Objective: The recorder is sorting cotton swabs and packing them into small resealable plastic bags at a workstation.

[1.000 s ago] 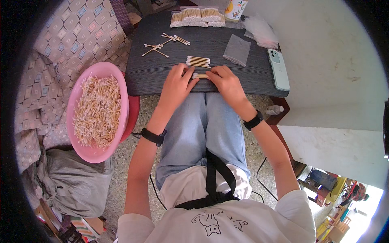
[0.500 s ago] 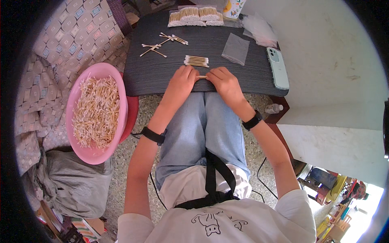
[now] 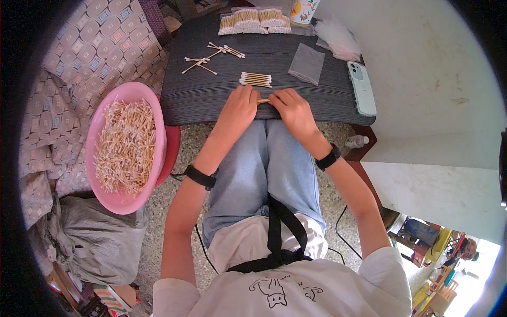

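Note:
Close to the table's front edge, my left hand (image 3: 240, 107) and my right hand (image 3: 292, 109) pinch the two ends of a few cotton swabs (image 3: 263, 100) held level between them. Fingers cover the tips, so their exact number is hidden. Just beyond my fingertips, a neat row of cotton swabs (image 3: 256, 79) lies side by side on the dark table (image 3: 190, 103). Farther left, several loose swabs (image 3: 199, 63) lie crossed over one another. An open-topped pink basin (image 3: 161, 142) heaped with cotton swabs stands left of the table.
Filled bags of swabs (image 3: 256, 21) line the table's far edge beside a printed cup (image 3: 304, 11). A flat clear bag (image 3: 307, 63) lies right of centre, with more plastic bags (image 3: 339, 39) behind. A phone (image 3: 362, 89) rests at the right edge, near the wall.
Both hands stay at nearly the same spot, still pinching the swabs. My left fingers have shifted very slightly; the things on the table have not moved.

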